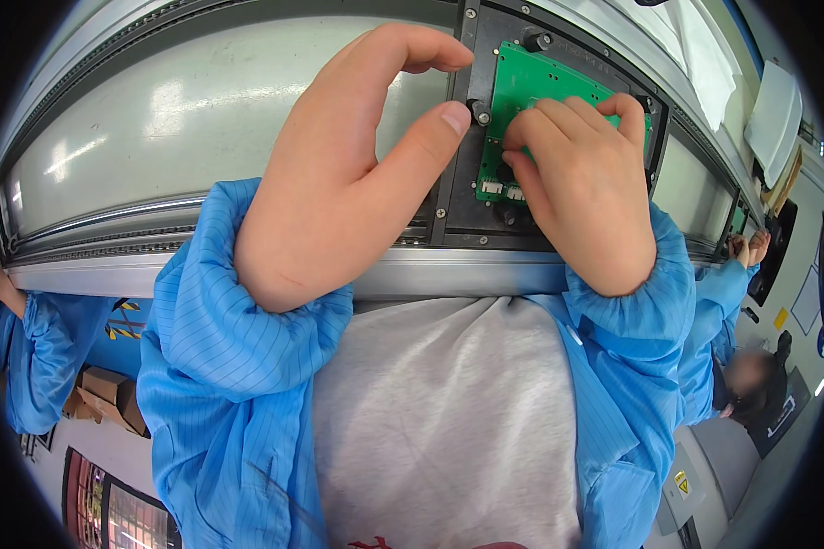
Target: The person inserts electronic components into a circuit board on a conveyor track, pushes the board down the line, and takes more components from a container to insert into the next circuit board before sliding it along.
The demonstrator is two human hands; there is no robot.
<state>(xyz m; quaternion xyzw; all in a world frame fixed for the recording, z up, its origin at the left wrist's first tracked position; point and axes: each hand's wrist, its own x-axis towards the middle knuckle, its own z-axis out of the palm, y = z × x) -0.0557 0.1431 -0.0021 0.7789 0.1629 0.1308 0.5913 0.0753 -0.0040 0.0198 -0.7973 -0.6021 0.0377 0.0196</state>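
Note:
A green circuit board (531, 87) lies in a black fixture tray (485, 41) on a grey conveyor belt (156, 128). My right hand (586, 192) rests on the board's right part, fingers curled, fingertips pressing near the board's left edge. My left hand (348, 174) hovers at the tray's left side, fingers apart, thumb tip next to a black peg (479, 112) on the tray, index finger arched above. Neither hand holds anything loose. Both forearms wear blue striped sleeves.
The conveyor's metal front rail (449, 274) runs across below the tray. A co-worker's blue sleeve (27, 348) is at the left, another co-worker's hand (749, 249) at the right by a second tray. Cardboard boxes (105, 393) sit on the floor lower left.

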